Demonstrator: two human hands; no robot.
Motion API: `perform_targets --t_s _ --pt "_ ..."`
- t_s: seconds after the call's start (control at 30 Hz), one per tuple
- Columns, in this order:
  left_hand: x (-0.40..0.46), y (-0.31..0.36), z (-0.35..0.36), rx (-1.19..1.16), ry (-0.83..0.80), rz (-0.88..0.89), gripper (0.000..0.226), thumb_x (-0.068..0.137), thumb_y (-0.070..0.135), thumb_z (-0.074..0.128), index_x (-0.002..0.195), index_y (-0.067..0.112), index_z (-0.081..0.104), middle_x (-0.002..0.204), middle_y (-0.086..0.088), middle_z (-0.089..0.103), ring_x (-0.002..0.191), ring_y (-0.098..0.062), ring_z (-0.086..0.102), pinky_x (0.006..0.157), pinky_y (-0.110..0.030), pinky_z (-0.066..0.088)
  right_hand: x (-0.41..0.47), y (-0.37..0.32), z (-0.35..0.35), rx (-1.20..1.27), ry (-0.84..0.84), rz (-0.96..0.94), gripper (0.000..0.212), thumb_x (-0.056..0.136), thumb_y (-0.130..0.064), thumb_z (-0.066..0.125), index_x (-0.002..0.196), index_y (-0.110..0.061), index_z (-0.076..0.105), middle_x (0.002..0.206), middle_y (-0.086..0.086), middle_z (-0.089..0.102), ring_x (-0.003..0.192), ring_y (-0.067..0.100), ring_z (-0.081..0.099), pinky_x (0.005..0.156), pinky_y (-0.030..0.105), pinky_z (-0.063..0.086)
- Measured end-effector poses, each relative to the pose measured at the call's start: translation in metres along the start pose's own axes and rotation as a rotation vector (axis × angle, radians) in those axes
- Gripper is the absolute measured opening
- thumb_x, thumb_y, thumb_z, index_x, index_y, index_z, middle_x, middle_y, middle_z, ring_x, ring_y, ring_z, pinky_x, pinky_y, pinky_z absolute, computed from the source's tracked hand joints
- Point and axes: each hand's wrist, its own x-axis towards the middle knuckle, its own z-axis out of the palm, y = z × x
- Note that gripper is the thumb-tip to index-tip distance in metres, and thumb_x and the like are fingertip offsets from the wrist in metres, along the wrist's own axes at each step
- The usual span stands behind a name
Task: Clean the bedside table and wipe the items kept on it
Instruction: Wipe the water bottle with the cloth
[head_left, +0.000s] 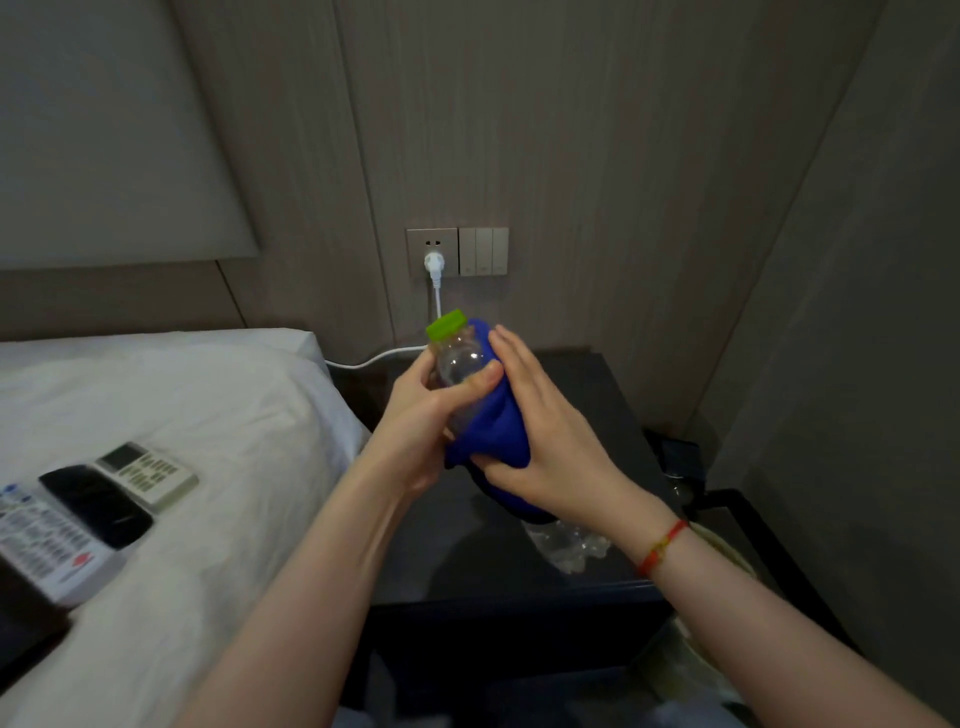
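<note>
A clear plastic bottle (460, 358) with a green cap is held up above the dark bedside table (467, 545). My left hand (431, 410) grips its body, thumb across the front. My right hand (540, 436) presses a blue cloth (491, 426) around the bottle's right side and lower part. The bottle's lower half is hidden by the cloth and my hands.
A crumpled clear plastic bottle (571, 545) lies on the table under my right wrist. On the white bed (182, 415) at left lie a white remote (148, 473), a black device (96, 504) and another remote. A white plug and cable (434, 270) hang from the wall socket.
</note>
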Motion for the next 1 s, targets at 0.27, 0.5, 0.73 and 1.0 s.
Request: perform_targets --t_s 0.27,0.5,0.73,1.0 --pt "-0.006 -0.006 0.001 0.045 -0.051 -0.020 0.048 0.065 0.016 0.070 0.111 0.021 0.061 0.100 0.001 0.071 0.097 -0.016 0.068 0.080 -0.029 0.057 -0.010 0.004 0.009 0.068 -0.006 0.070 0.108 0.069 -0.027 0.073 0.144 -0.034 -0.005 0.155 -0.012 0.001 0.140 0.007 0.012 0.108 0.023 0.024" --pt "0.006 0.002 -0.001 -0.055 0.127 0.056 0.040 0.063 0.014 0.072 0.101 0.015 0.063 0.093 -0.004 0.071 0.087 -0.018 0.069 0.072 -0.027 0.056 0.017 0.003 0.011 0.017 0.067 0.064 0.098 0.067 -0.030 0.071 0.144 -0.028 0.012 0.150 -0.009 0.021 0.133 0.012 0.033 0.094 0.029 0.040" --pt "0.005 0.016 -0.020 -0.093 0.241 0.042 0.048 0.063 0.022 0.066 0.109 0.018 0.051 0.092 -0.001 0.062 0.083 -0.018 0.062 0.065 -0.033 0.053 -0.027 0.035 0.027 0.172 0.097 0.429 0.088 0.049 -0.058 0.071 0.128 -0.040 0.037 0.127 -0.015 0.052 0.113 0.005 0.050 0.093 0.029 0.043" --pt "-0.004 0.012 -0.025 -0.319 0.173 0.025 0.035 0.072 0.016 0.058 0.105 0.021 0.051 0.100 -0.003 0.059 0.101 -0.024 0.056 0.083 -0.042 0.046 -0.032 0.038 0.024 1.647 0.135 0.892 0.042 0.061 -0.035 0.075 0.096 -0.012 0.072 0.091 0.009 0.073 0.077 0.019 0.070 0.072 0.031 0.058"
